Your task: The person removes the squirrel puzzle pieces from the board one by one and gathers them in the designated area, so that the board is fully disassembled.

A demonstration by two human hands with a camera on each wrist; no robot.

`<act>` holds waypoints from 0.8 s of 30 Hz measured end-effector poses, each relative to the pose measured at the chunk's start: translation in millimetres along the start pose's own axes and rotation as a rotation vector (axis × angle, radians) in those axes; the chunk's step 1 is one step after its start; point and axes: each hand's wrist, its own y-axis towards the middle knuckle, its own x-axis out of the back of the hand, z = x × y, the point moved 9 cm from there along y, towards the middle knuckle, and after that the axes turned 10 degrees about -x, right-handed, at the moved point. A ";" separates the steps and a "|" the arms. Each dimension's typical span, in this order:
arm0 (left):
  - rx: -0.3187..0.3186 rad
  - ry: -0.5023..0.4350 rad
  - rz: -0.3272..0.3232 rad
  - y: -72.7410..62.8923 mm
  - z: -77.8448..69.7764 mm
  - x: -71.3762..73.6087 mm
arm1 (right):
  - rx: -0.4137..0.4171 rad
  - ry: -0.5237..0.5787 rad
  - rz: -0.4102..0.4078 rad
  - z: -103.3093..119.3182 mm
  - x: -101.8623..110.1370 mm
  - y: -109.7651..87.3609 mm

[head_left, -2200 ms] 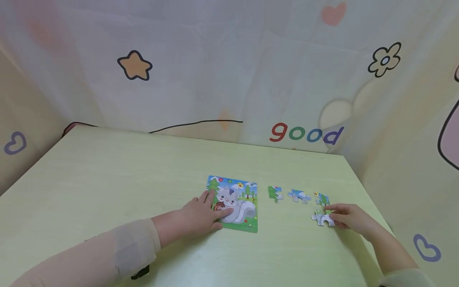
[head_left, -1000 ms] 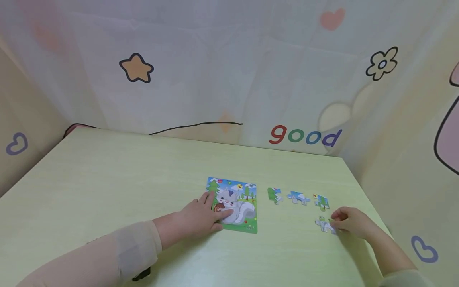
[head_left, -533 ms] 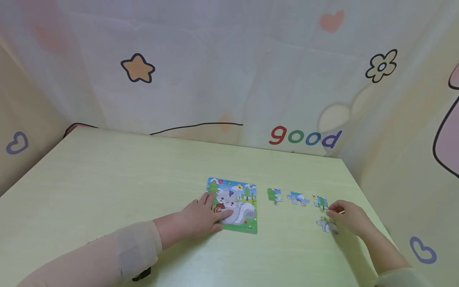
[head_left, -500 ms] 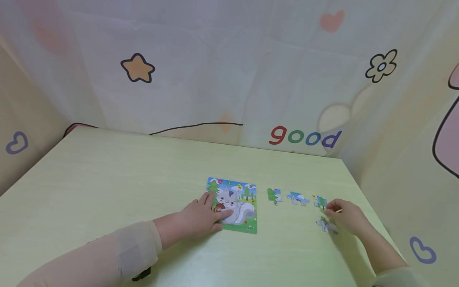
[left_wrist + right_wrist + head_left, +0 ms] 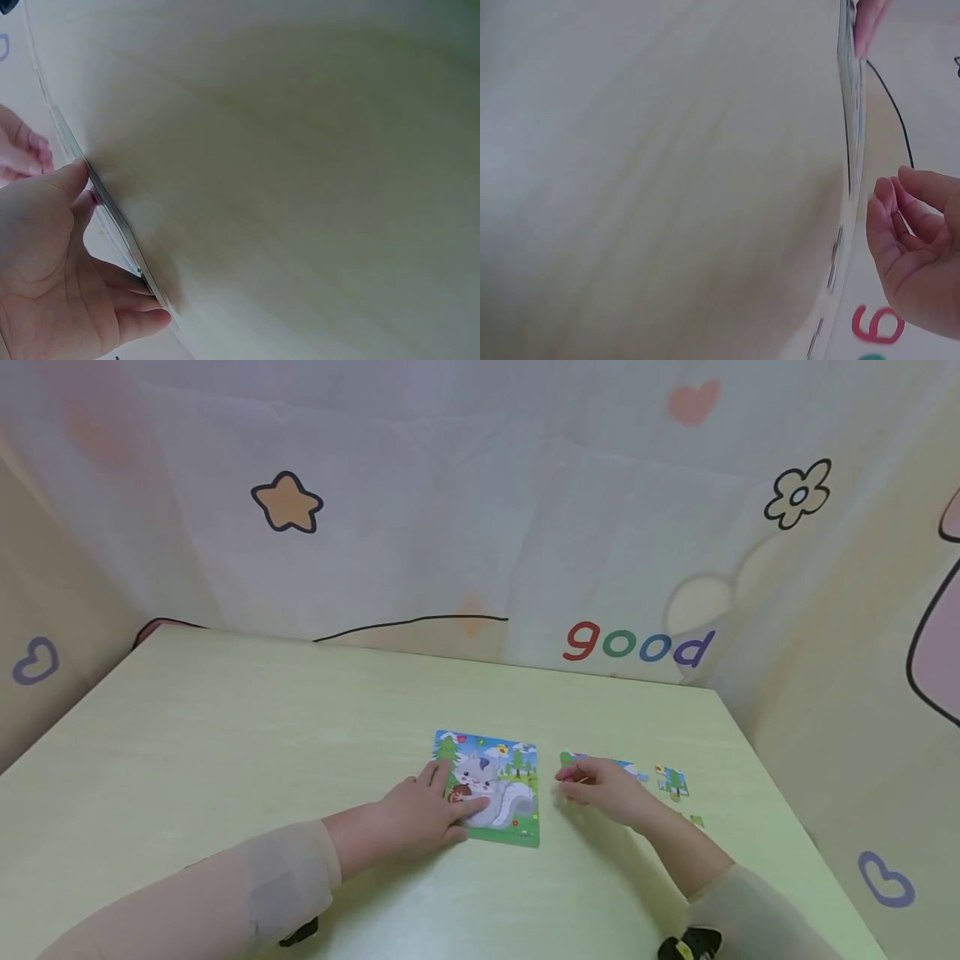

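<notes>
My left hand (image 5: 416, 814) rests with spread, fairly straight fingers on the left side of a square squirrel picture card (image 5: 517, 802), covering part of it. In the left wrist view the card's thin edge (image 5: 124, 232) shows beneath the fingers. My right hand (image 5: 611, 789) hovers just right of the card, with curled fingers and thumb around a thin puzzle piece, mostly hidden by the fingers. Behind it lie puzzle pieces in a row: a blue one (image 5: 630, 768) partly covered, and one with a tree (image 5: 672, 781). A lower piece (image 5: 697, 821) peeks out behind the forearm.
The pale green table (image 5: 285, 718) extends left and behind the card. A printed curtain with the word good (image 5: 637, 642) hangs at the table's back edge and along the sides. A black strap (image 5: 693, 942) shows at my right sleeve.
My right hand has moved left from the lower right piece to beside the card, now covering part of the piece row. The left hand and card have stayed in place.
</notes>
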 end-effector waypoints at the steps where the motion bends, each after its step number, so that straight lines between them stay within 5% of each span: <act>1: 0.002 -0.011 0.001 -0.2 0.2 0.0 | -0.002 0.003 0.005 4.7 -3.7 4.0; 9: 0.013 -0.019 0.002 -2.6 0.9 1.4 | 0.036 -0.048 0.013 31.9 -29.0 25.7; 18: 0.020 -0.031 0.096 2.6 3.2 -6.4 | 0.086 -0.348 0.023 56.1 -59.4 36.6; 24: 0.005 0.028 0.099 2.9 0.6 -5.9 | 0.072 -0.341 0.030 60.8 -63.1 39.9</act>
